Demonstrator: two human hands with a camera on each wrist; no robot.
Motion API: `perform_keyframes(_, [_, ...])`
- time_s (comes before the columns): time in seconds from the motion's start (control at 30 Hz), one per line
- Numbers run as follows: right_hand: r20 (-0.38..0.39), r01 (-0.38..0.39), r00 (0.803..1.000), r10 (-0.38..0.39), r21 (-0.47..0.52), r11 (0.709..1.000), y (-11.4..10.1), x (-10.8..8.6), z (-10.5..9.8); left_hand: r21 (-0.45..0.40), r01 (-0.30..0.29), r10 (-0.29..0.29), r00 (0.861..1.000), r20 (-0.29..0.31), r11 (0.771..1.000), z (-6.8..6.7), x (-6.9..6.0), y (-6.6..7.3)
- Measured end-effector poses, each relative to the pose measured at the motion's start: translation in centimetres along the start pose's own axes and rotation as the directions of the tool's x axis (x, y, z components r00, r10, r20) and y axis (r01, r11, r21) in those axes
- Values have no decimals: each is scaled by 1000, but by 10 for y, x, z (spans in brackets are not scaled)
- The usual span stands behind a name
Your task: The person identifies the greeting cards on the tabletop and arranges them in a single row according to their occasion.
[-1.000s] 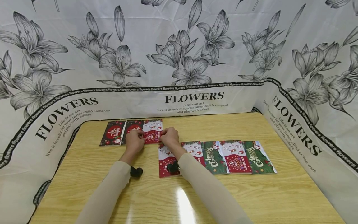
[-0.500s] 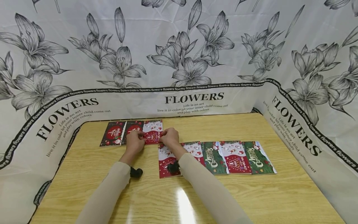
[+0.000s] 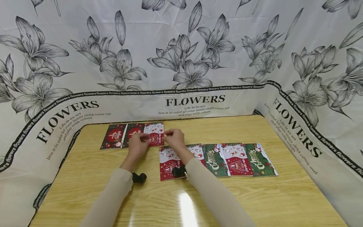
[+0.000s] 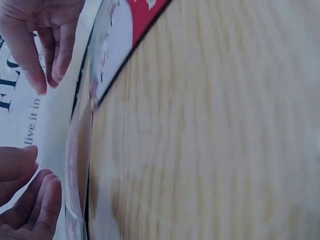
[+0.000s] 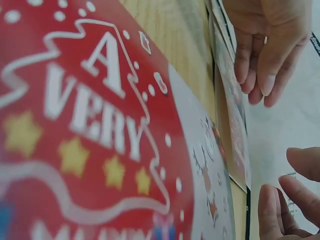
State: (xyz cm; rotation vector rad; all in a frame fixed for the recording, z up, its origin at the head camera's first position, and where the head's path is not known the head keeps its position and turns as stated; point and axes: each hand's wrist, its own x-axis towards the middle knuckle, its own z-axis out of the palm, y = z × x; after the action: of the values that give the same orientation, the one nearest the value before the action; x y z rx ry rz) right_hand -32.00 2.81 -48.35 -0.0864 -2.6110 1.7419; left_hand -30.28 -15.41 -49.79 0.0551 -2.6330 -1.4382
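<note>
Head view: the left hand (image 3: 138, 145) and right hand (image 3: 175, 138), loosely curled with nothing gripped, flank a red-and-white card (image 3: 156, 130); whether fingertips touch it is unclear. It lies flat on the table (image 3: 85, 195), right of two dark cards (image 3: 114, 136). Red and green cards (image 3: 237, 159) lie nearer. Aligning it appears nearly finished; the next move likely calls for lifting away without nudging it.
</note>
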Motion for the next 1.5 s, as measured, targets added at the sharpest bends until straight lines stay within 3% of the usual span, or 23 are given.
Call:
perform_keyframes(0.23, [25, -4, 1000, 2, 79, 997, 6, -9, -22, -58, 5, -4, 1000, 24, 998, 5, -13, 9])
perform_keyframes(0.43, [13, -5, 1000, 4, 68, 998, 18, -16, -39, -85, -7, 9, 1000, 23, 996, 13, -27, 17])
perform_keyframes(0.77, [5, -13, 1000, 12, 71, 997, 28, -29, -52, -183, 78, -73, 997, 36, 980, 25, -43, 20])
perform_keyframes(1.23, [-28, -35, 999, 37, 89, 995, 37, -40, -55, -125, 67, -66, 998, 14, 990, 32, -56, 24])
perform_keyframes(1.5, [-36, -39, 998, 42, 94, 995, 37, -43, -57, -130, 102, -101, 995, 18, 986, 35, -60, 25])
